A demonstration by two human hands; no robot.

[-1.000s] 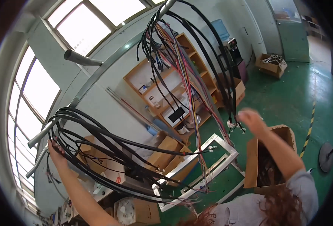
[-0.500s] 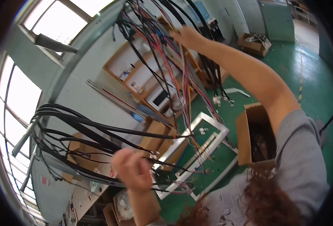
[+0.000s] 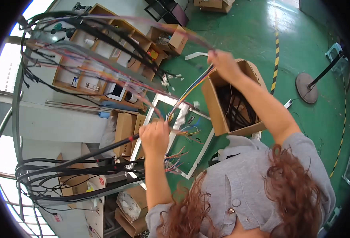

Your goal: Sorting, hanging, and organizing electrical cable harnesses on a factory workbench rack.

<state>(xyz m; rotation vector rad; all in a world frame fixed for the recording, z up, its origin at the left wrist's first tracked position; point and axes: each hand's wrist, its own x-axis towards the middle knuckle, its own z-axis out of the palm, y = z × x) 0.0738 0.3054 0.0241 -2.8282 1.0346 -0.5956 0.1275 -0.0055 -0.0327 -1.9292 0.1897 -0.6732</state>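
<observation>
currently both arms are raised into a hanging mass of cables. the left hand is closed in a fist around a bundle of thin coloured wires, at about 9 o'clock of the picture's centre. the right hand sits toward 1 o'clock, fingers pressed together and pinching the same wire bundle at its upper end. between the two hands the wires run taut and straight, slanting from lower left to upper right. loose wire ends fan out just below the left hand.

a thick black cable leaves the left fist toward 8 o'clock and joins a loop of black cables at the lower left. more black and coloured cables arc across the upper left, blurred.

an open cardboard box stands on the green floor beneath the right forearm, with dark cables inside. a white rectangular frame lies on the floor behind the left hand. wooden shelving stands at 11 o'clock. a round-based post stands at 3 o'clock.
</observation>
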